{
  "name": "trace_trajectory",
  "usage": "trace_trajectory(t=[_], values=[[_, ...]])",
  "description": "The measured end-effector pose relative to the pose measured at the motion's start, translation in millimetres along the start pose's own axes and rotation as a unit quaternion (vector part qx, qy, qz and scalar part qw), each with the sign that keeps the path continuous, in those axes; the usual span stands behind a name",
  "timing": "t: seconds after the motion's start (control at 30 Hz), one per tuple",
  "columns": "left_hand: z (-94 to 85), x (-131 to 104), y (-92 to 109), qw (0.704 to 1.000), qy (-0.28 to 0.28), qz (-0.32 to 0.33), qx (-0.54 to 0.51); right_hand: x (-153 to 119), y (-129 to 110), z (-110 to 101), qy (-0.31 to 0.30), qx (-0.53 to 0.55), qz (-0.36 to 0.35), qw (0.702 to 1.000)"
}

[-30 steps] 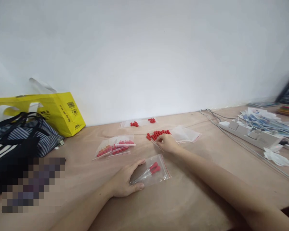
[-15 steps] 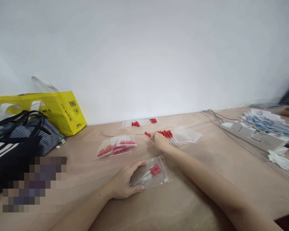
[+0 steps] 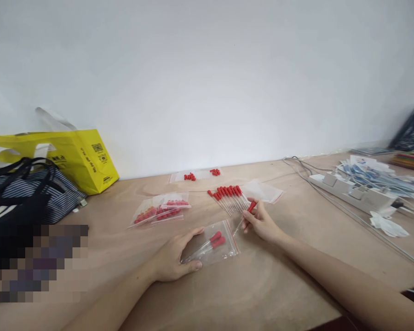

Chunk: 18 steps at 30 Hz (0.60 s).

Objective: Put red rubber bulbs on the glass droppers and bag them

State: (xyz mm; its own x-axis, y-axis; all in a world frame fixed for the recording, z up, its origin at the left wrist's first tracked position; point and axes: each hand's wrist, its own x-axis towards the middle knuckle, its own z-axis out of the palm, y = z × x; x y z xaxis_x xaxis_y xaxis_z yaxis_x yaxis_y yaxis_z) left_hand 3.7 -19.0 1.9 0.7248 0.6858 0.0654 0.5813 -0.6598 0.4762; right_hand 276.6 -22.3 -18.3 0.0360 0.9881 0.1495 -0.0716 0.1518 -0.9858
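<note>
My left hand [image 3: 175,255] curves around the bottom end of a clear zip-lock bag [image 3: 200,235], thumb and fingers gripping its edges. Two glass droppers with red rubber bulbs [image 3: 217,240] lie inside it. Between thumb and fingers, my right hand [image 3: 260,221] pinches the red bulb of another dropper [image 3: 251,206], whose glass tip points down at the bag's red-striped mouth. Just beyond, a row of several droppers [image 3: 227,197] lies side by side on the table.
Filled bags of droppers [image 3: 160,212] overlap left of the row. Behind are a bag with red bulbs [image 3: 196,175] and empty zip-lock bags [image 3: 264,191]. At right are a power strip [image 3: 353,193] and cables; at left, a yellow bag [image 3: 89,161] and a striped bag [image 3: 64,188].
My right hand has come back from the row toward the bag mouth, now with a dropper in its pinch. My left hand stays on the bag. The view has shifted slightly.
</note>
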Motion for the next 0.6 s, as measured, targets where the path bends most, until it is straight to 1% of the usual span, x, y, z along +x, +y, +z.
trace_trajectory(t=[0.1, 0.2, 0.27, 0.33, 0.4, 0.5, 0.53, 0.6], values=[[0.1, 0, 0, 1.000, -0.002, -0.002, 0.002, -5, 2, 9, -0.006, 0.050, 0.035, 0.998], [0.3, 0, 1, 1.000, -0.001, -0.001, 0.006, -10, 2, 12, -0.026, 0.076, 0.062, 0.995], [0.4, 0, 1, 1.000, -0.001, -0.002, 0.010, -13, 0, 12, -0.060, 0.049, 0.064, 0.995], [0.3, 0, 1, 1.000, -0.003, -0.005, 0.014, -15, -1, 10, -0.097, -0.006, 0.066, 0.993], [0.2, 0, 2, 1.000, -0.007, -0.009, 0.017, -17, -3, 9, -0.114, -0.048, 0.072, 0.990], [0.1, 1, 2, 1.000, -0.010, -0.013, 0.020, -18, -4, 10, -0.119, -0.071, 0.074, 0.988], [0.0, 1, 3, 1.000, -0.010, -0.015, 0.020, -17, -4, 10, -0.131, -0.081, 0.073, 0.985], [-0.4, 1, 3, 1.000, -0.010, -0.017, 0.021, -17, -3, 11, -0.174, -0.101, 0.071, 0.977]])
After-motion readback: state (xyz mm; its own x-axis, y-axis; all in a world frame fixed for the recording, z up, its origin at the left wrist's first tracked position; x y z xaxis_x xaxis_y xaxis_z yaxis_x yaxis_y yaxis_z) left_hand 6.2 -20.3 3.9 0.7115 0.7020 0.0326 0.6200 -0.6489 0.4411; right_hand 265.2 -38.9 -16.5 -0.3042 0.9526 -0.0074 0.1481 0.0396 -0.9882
